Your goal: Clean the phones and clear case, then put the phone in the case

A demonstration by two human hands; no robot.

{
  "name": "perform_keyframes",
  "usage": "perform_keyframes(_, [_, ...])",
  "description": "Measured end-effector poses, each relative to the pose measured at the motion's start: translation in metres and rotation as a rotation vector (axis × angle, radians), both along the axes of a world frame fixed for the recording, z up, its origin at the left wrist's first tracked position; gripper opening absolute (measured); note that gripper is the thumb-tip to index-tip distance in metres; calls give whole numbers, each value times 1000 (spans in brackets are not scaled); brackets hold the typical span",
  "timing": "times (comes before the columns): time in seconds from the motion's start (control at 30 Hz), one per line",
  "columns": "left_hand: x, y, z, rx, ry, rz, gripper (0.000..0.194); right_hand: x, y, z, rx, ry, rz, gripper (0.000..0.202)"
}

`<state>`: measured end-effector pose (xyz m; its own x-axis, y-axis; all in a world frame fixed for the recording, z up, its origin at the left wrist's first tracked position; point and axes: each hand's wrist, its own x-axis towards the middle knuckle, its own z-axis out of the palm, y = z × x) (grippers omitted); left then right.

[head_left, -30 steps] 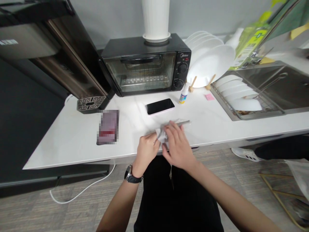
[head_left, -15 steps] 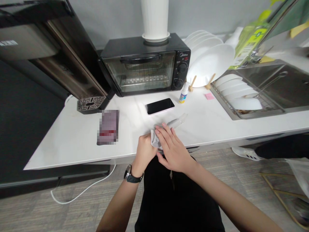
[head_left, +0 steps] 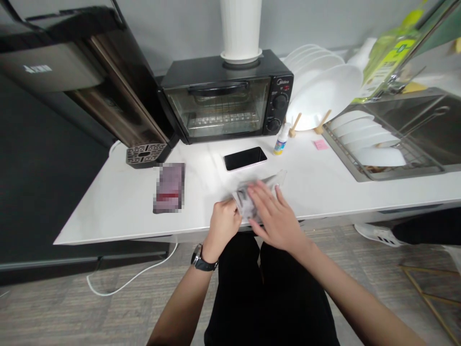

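Left hand [head_left: 224, 225] at counter's [head_left: 118, 211] front edge, fingers curled, pinching left end of grey cloth [head_left: 248, 202]. Right hand [head_left: 275, 216] flat on cloth, fingers spread, pressing it down. Cloth lies just inside front edge, thin clear strip [head_left: 275, 179] poking out beyond it. Phone [head_left: 245, 158] just behind cloth, bare counter between. Small bottle [head_left: 280, 144] farther back. Toaster oven [head_left: 226, 96] behind phone, against wall.
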<state>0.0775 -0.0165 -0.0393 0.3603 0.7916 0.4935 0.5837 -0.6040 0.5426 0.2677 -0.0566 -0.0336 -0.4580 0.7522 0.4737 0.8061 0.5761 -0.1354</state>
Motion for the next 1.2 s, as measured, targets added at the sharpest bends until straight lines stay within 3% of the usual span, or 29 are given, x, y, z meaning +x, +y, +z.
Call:
perform_keyframes(0.07, [2,0,1,-37,-32,-15,27,9,5,1,11,47,-148,79])
perform_keyframes(0.13, [3,0,2,-57,-39,-14,25,8,5,2,1,85,-184,83])
perform_keyframes(0.3, [1,2,-1,55,-26,9,29,-5,-3,4,-31,9,86,92])
perform_keyframes(0.47, [2,1,0,-13,-30,-48,23,15,4,3,7,98,-204,89])
perform_keyframes(0.53, [2,1,0,-4,-23,-41,24,9,2,0,-3,104,-156,93])
perform_keyframes(0.67, [0,2,0,65,-11,-1,29,-4,-4,-2,-23,10,72,92])
perform_keyframes(0.83, [2,0,2,-17,-41,-60,22,16,3,2,-2,123,-215,90])
perform_keyframes(0.9, [3,0,3,-4,-39,-61,22,12,2,2,-16,133,-165,93])
perform_keyframes(1.03, [1,2,2,75,-32,-8,32,-1,-4,2,-38,35,85,92])
perform_keyframes(1.2, [2,0,2,-42,-42,-50,21,17,5,4,-15,132,-207,91])
